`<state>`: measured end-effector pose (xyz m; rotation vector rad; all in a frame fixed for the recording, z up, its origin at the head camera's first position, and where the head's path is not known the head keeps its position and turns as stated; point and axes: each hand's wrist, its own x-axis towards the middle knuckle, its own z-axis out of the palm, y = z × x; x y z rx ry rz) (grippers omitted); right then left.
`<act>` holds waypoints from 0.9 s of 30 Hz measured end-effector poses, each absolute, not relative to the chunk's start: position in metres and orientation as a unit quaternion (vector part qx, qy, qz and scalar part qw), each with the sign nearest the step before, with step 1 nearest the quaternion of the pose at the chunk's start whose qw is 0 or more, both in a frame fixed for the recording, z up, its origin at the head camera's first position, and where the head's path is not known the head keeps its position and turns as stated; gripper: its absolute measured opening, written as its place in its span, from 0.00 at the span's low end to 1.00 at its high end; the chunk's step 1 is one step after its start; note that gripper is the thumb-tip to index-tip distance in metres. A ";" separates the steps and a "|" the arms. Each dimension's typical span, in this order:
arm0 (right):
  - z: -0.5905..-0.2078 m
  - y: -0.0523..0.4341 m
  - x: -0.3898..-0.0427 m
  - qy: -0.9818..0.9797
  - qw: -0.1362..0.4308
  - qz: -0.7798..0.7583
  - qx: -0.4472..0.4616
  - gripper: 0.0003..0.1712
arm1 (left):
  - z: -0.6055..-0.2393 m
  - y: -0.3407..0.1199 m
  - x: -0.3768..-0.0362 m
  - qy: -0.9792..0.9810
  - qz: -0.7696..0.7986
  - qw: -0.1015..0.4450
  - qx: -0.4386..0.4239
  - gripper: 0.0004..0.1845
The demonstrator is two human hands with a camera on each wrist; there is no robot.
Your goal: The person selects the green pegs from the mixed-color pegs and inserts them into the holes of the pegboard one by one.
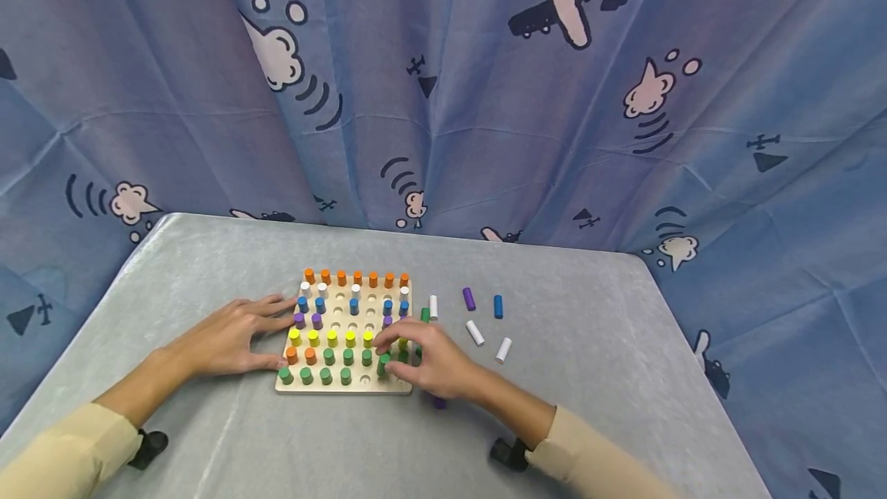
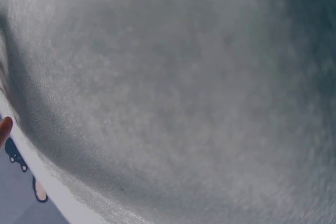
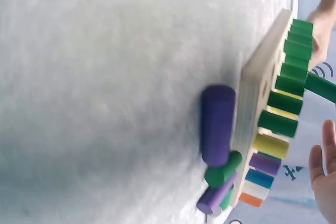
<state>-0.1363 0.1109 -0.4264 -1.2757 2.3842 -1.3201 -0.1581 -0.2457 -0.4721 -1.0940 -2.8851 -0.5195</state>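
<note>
A wooden pegboard (image 1: 354,390) lies on the table, set with rows of coloured pegs. My left hand (image 1: 232,333) rests along its left edge, fingers spread, with the thumb by the front left corner. Over the front right part of the board, my right hand (image 1: 436,360) pinches a green peg (image 1: 383,365) between thumb and finger. That same green peg (image 3: 321,87) looks tilted above the other pegs in the right wrist view. A bare hole (image 1: 365,380) shows in the front row. My right hand hides some pegs at the board's right side.
Loose pegs lie right of the board: a purple peg (image 1: 469,299), a blue peg (image 1: 498,306), several white pegs (image 1: 474,333) and a green peg (image 1: 425,315). Another purple peg (image 3: 218,125) lies beside the board near its front right corner. A patterned curtain (image 1: 443,98) hangs behind the table.
</note>
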 end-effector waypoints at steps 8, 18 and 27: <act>-0.439 0.100 -0.133 0.798 0.067 -0.441 -0.405 0.16 | -0.472 -0.246 -0.158 -0.923 -0.166 0.005 -0.348 0.39; -0.451 0.090 -0.131 0.805 0.049 -0.419 -0.418 0.15 | -0.473 -0.246 -0.158 -0.921 -0.167 0.010 -0.351 0.39; -0.453 0.086 -0.131 0.807 0.035 -0.410 -0.424 0.14 | -0.473 -0.246 -0.158 -0.921 -0.166 0.012 -0.351 0.39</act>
